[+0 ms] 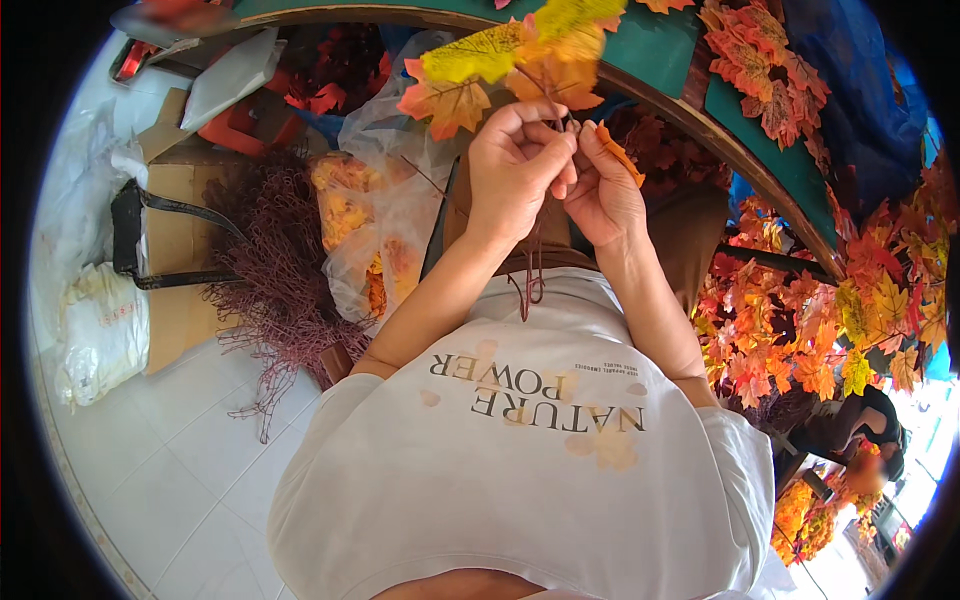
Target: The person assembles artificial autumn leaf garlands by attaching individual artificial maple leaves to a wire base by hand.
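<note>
Both of my hands meet over my lap, close to the table edge. My left hand (510, 172) is closed, pinching the dark stem of an artificial maple leaf spray (545, 75). Its yellow and orange leaves spread above the fingers, over the table edge. Just beside it, my right hand (608, 195) is closed with an orange leaf (620, 155) between thumb and fingers. The fingertips of the two hands nearly touch around the stem, and they hide the joint there. Below them a thin purplish-brown stem (533, 275) hangs down, bent at its lower end, in front of my shirt.
A green-topped table (650, 45) curves across the top, with leaf clusters (765, 75) on it. Purple bare stems (280, 240) and plastic bags with yellow leaves (345, 200) lie at the left, beside a cardboard box (175, 230). Orange leaf bunches (780, 330) fill the right.
</note>
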Tool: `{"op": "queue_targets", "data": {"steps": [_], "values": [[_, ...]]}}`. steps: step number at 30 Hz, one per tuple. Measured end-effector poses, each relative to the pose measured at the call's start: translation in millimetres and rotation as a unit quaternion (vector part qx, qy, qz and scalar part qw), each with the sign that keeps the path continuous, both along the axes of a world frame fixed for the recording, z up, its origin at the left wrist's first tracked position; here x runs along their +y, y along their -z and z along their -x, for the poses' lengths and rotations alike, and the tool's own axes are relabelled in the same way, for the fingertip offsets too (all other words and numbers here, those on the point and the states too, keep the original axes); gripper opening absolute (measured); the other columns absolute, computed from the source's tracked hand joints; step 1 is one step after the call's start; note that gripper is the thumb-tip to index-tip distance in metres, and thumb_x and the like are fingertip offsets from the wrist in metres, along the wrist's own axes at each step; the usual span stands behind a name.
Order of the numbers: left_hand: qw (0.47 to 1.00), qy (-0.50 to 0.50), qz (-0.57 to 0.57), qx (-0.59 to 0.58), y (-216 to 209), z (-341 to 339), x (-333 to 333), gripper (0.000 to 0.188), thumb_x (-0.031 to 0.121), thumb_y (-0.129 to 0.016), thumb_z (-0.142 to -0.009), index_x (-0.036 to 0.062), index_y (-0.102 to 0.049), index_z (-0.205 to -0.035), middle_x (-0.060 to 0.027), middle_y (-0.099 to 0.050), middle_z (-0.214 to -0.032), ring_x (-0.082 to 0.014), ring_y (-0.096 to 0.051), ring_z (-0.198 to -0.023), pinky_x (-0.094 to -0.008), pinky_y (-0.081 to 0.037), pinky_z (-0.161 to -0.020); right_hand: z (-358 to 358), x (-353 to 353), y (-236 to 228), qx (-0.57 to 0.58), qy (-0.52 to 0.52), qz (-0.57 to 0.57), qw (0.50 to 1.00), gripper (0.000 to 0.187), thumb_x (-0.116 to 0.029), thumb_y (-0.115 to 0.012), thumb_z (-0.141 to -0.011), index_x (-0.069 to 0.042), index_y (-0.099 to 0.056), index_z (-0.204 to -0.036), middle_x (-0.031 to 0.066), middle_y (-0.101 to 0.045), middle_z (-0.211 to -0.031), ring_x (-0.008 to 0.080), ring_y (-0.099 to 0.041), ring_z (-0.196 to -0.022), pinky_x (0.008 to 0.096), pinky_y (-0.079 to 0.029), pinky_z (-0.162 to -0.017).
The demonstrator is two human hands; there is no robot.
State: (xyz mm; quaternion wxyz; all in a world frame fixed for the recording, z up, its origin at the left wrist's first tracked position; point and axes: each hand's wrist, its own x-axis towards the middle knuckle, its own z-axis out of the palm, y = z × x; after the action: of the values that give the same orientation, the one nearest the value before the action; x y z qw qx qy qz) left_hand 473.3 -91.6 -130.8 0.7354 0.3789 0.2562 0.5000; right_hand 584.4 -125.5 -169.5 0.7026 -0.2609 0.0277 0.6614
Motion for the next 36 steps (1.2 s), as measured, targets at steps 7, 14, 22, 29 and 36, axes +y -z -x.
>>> {"op": "queue_targets", "data": {"steps": [7, 14, 22, 29, 36], "values": [[1.0, 0.0, 0.01, 0.029, 3.0, -1.5, -1.0, 0.023, -0.006, -0.061, -0.08, -0.0054, -0.052, -0.102, -0.0075, -0.058, -0.07, -0.0089, -0.055, -0.051, -0.0207, -0.043, -0.042, -4.3, -3.8, 4.0, 0.017, -0.024, -0.034, 0.999, 0.011, -0.009, -0.06, -0.088, -0.004, -0.06, -0.098, 0.0079, -0.065, -0.09, 0.0144, -0.063, -0.077, 0.0252, -0.053, -0.066], [0.999, -0.001, 0.02, 0.035, 7.8, 1.1, -2.1, 0.023, -0.006, -0.061, -0.08, -0.0054, -0.053, -0.101, -0.007, -0.058, -0.07, -0.0088, -0.055, -0.05, -0.0203, -0.042, -0.041, -4.5, -5.5, 13.6, -0.015, -0.045, -0.065, 0.997, 0.013, -0.007, -0.06, -0.088, -0.004, -0.059, -0.1, 0.0087, -0.065, -0.09, 0.0151, -0.063, -0.079, 0.0259, -0.054, -0.067], [0.999, 0.025, 0.006, 0.032, 9.8, -16.9, 0.3, 0.024, -0.004, -0.06, -0.082, -0.004, -0.054, -0.105, -0.0039, -0.055, -0.069, -0.0092, -0.05, -0.05, -0.0205, -0.036, -0.041, -11.8, -7.2, 7.4, -0.103, 0.035, -0.057, 0.992, 0.009, -0.007, -0.06, -0.087, -0.006, -0.058, -0.095, 0.0052, -0.062, -0.089, 0.0139, -0.062, -0.08, 0.0278, -0.053, -0.07], [0.993, -0.015, -0.09, 0.07, 30.7, 6.4, 6.0, 0.027, -0.006, -0.059, -0.082, -0.001, -0.055, -0.108, -0.0019, -0.052, -0.072, -0.0067, -0.043, -0.048, -0.0186, -0.033, -0.04, -9.7, -5.7, -11.2, -0.286, 0.067, -0.144, 0.945, 0.009, -0.004, -0.065, -0.08, -0.004, -0.057, -0.084, 0.0047, -0.06, -0.083, 0.0119, -0.057, -0.075, 0.0265, -0.049, -0.064], [0.988, 0.032, -0.12, 0.093, 17.7, -6.3, -4.6, 0.023, -0.005, -0.056, -0.084, -0.0007, -0.052, -0.106, -0.0025, -0.053, -0.077, -0.0053, -0.044, -0.05, -0.0172, -0.034, -0.042, -14.9, -21.3, -26.2, -0.278, 0.094, -0.142, 0.945, 0.012, -0.003, -0.068, -0.077, -0.005, -0.057, -0.08, 0.0003, -0.057, -0.078, 0.0081, -0.055, -0.073, 0.0223, -0.046, -0.061]]}}
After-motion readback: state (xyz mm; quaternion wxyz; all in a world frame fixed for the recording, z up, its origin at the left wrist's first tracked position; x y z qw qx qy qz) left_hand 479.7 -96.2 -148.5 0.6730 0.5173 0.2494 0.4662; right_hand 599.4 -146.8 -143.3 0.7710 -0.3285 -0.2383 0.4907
